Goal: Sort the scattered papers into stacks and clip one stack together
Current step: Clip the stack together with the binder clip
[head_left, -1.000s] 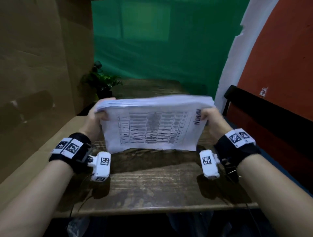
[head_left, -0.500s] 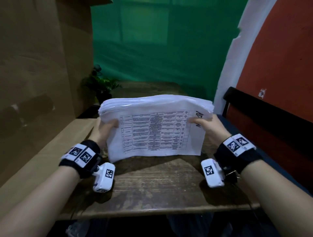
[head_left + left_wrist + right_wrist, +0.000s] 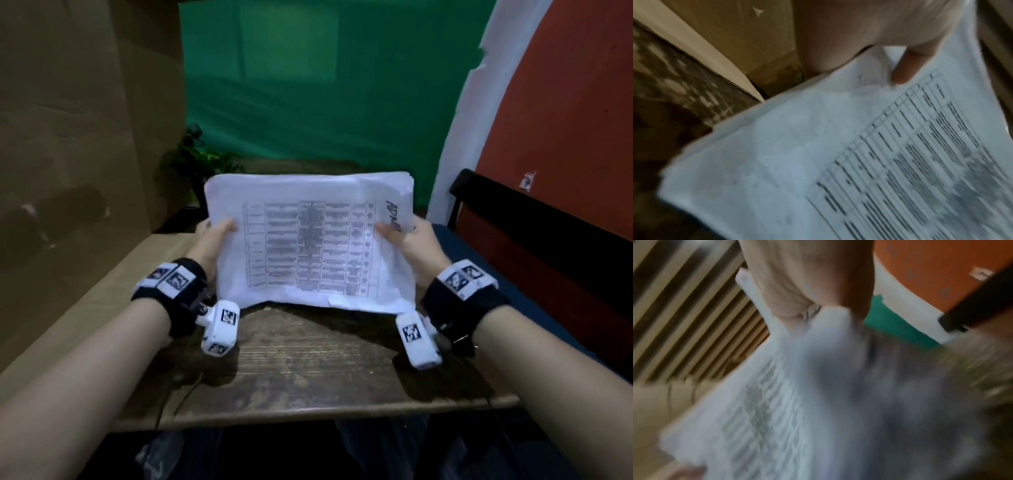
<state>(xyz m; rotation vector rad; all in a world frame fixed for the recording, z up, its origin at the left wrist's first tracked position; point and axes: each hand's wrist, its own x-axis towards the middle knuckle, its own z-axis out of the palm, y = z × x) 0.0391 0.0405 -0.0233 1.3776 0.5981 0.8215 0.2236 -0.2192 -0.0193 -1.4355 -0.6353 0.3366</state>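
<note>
one stack of papers [image 3: 308, 240] is held above the far half of the wooden desk [image 3: 308, 370], tilted so that its printed table faces the head camera and its lower edge lies close to the desk top; whether that edge touches the wood cannot be told. the stack is gripped at its left edge by the left hand [image 3: 212, 243], the thumb being laid on the top sheet and the remaining fingers hidden behind the paper. the right edge is gripped by the right hand [image 3: 411, 240] in the same manner, thumb on the front near some handwritten letters. both grips are thus pressed onto the stack, pinching it between thumb and fingers. in the left wrist view the thumb [image 3: 906, 68] is seen pressed on the blank margin beside the table lines. the right wrist view is heavily blurred; only the hand against white paper can be made out. a sheet corner is seen protruding at the lower right of the stack. a small potted plant [image 3: 202, 164] is noted at the far left corner, beside a cardboard panel [image 3: 85, 137], with green cloth [image 3: 325, 85] behind.
</note>
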